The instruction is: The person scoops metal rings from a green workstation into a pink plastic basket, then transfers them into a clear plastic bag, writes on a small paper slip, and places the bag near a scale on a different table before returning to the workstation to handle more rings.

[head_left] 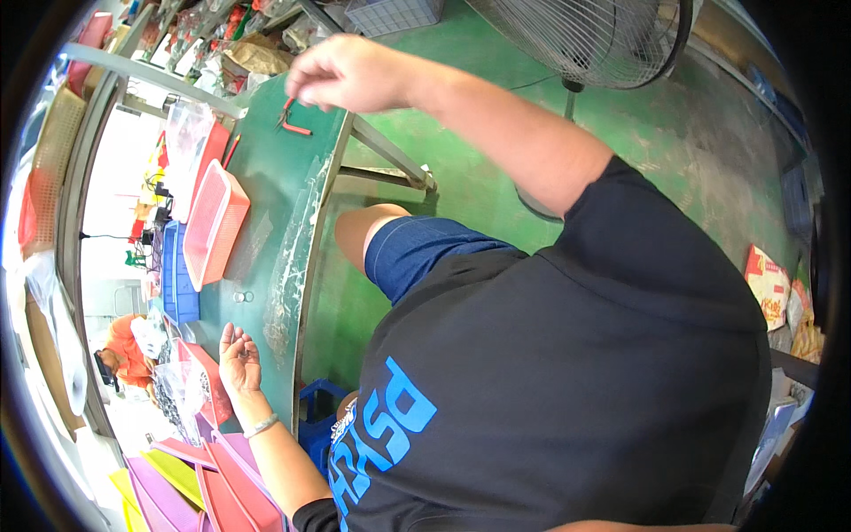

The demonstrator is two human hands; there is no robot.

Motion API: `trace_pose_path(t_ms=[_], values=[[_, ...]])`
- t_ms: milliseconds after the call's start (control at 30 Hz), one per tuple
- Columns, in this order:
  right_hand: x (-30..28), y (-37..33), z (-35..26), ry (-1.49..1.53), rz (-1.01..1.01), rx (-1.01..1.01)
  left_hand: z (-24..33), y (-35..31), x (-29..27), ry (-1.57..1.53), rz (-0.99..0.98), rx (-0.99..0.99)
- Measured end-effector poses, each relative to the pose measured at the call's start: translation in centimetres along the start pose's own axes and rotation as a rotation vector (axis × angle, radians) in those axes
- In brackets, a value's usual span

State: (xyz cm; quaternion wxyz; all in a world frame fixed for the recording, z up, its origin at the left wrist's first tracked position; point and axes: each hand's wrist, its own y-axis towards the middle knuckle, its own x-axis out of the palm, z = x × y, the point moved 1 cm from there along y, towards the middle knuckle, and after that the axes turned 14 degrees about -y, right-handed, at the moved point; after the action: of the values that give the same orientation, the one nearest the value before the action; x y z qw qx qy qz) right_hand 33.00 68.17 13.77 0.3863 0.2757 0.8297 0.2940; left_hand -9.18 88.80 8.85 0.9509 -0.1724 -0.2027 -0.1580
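My right hand [341, 73] reaches out over the far end of the green worktable [266, 177]. Its fingertips are pinched on a handle of the red-handled pliers [292, 120], which touch the tabletop. My left hand [239, 359], with a bracelet on the wrist, rests palm up at the near end of the table. Its fingers curl loosely around a small metal part [241, 353] in the palm. Two more small metal pieces [241, 297] lie on the table just beyond that hand.
A pink mesh basket [213, 222] and a blue crate [177, 275] sit along the table's far side. Pink, purple and yellow trays [204, 483] are stacked by my left arm. A standing fan [585, 35] is on the green floor. A person in orange [124, 355] sits beyond the table.
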Motion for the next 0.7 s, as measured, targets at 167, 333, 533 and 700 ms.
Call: trace_pose_path(t_ms=[167,333,533,700], values=[[7.0,-4.2,2.1,0.04,-0.325,0.014,0.0,2.1,-4.6,0.021,-0.006,-0.003],[11.8,-2.5,0.1,0.089,-0.567,0.051,-1.4,2.1,-2.2,0.193,0.167,0.045],[25.2,3.8,-5.1,-0.069,-0.636,-0.31,-1.9,-0.5,-2.3,0.21,0.249,0.07],[33.8,6.5,-7.3,-0.11,-0.582,-0.379,-1.6,-0.1,-1.6,0.169,0.173,0.035]])
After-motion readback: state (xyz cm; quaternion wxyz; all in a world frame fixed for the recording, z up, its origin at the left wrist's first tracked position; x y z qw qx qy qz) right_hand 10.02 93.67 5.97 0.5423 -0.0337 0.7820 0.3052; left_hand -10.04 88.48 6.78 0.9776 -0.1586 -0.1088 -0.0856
